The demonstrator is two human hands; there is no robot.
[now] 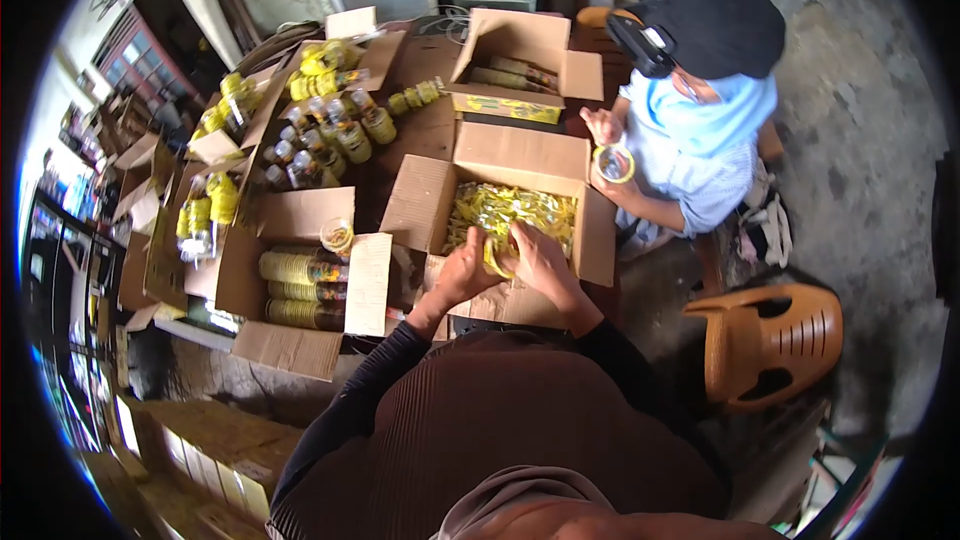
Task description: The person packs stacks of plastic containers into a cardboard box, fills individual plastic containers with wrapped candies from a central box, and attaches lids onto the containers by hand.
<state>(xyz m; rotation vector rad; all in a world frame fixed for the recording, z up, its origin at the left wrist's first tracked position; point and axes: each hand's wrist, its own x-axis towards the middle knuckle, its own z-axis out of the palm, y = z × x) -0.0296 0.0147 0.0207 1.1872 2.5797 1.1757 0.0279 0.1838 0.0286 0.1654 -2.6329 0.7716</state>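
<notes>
An open cardboard box [412,202] full of small yellow sachets [510,205] lies right in front of me. My left hand [466,272] is at the box's near side, its fingers closed around a yellow-rimmed cup [493,258] that is mostly hidden. My right hand [540,262] is close beside it, fingers bent in toward the cup over the sachets. Whatever those fingers may hold is hidden. Another yellow-rimmed cup [338,236] stands on the box to the left.
Stacked yellow-rimmed cups [300,268] fill a left-hand box. Behind it stand several filled yellow-topped cups [350,140]. A box with cup stacks [512,15] is at the back. At right, a person [700,155] holds a clear cup [613,163] near an orange plastic chair [775,345].
</notes>
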